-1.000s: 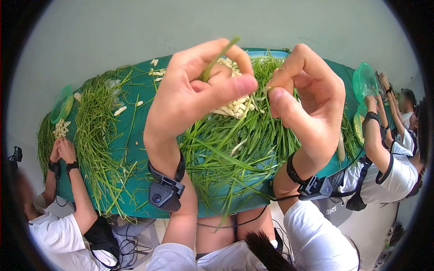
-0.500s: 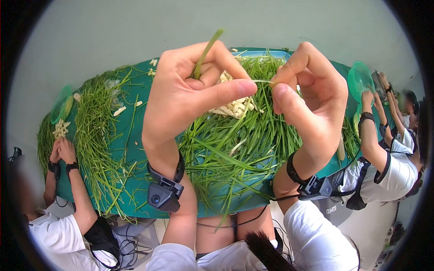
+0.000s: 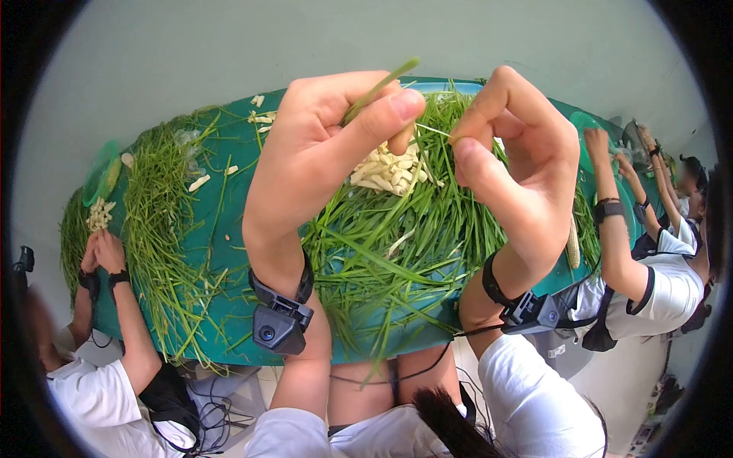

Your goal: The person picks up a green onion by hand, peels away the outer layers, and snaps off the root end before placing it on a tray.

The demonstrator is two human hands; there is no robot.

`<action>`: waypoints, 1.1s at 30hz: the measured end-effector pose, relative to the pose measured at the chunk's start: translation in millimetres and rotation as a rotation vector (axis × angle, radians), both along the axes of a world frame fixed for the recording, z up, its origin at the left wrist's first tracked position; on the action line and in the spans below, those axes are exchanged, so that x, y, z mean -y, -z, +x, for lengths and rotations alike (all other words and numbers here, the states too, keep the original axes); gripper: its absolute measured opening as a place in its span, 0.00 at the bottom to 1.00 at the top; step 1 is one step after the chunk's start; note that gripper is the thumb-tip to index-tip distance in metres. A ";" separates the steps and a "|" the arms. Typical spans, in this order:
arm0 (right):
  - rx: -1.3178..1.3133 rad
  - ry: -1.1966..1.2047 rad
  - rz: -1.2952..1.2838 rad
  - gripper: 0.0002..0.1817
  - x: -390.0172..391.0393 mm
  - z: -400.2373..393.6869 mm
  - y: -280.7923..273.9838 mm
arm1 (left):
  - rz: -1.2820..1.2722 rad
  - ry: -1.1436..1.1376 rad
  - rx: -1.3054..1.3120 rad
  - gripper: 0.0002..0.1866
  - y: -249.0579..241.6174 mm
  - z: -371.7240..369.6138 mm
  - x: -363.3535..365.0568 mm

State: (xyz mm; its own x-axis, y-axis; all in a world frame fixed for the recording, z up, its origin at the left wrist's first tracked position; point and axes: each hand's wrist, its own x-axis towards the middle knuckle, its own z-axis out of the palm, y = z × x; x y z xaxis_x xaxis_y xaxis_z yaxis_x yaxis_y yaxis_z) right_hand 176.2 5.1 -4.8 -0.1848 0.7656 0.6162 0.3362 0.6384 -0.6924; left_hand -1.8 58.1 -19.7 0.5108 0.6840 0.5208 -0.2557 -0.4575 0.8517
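My left hand (image 3: 324, 153) is closed on a long green leafy stalk (image 3: 389, 79), like a garlic chive, whose upper end sticks up past the thumb. A thin pale strand (image 3: 434, 130) stretches from it across to my right hand (image 3: 527, 172), which pinches the strand's far end between thumb and forefinger. Both hands are raised over a pile of green chive-like stalks (image 3: 397, 252). A heap of pale cut pieces (image 3: 389, 172) lies on the pile between my wrists, partly hidden by my left hand.
A blue tray rim (image 3: 435, 88) shows behind the pile on the green table (image 3: 229, 267). More stalks (image 3: 164, 221) lie at left. One person's hands (image 3: 104, 252) work there near pale pieces. At right, another person's hand (image 3: 598, 141) is by a green basket (image 3: 584, 122).
My left thumb has lifted and the stalk has tipped to the right. The strand between my hands now slopes more, with more of it showing. Right co-worker's hand has moved up and left.
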 end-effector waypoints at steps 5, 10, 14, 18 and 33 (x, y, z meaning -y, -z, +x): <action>-0.004 0.005 0.012 0.05 0.1 1.0 -0.4 | 0.037 -0.002 -0.015 0.19 3.9 1.6 -4.5; -0.022 0.002 -0.013 0.05 -2.6 4.0 -1.6 | 0.062 -0.106 0.032 0.16 1.1 8.8 1.5; -0.041 0.042 -0.077 0.05 -8.4 5.0 2.3 | -0.040 -0.121 0.106 0.11 5.0 12.6 1.8; -0.022 0.051 0.006 0.04 -24.9 6.0 11.8 | -0.054 -0.195 0.075 0.06 9.2 8.9 -7.7; -0.994 0.354 0.685 0.09 -3.2 135.1 23.9 | 0.083 -0.572 -0.002 0.11 26.0 -4.9 -37.0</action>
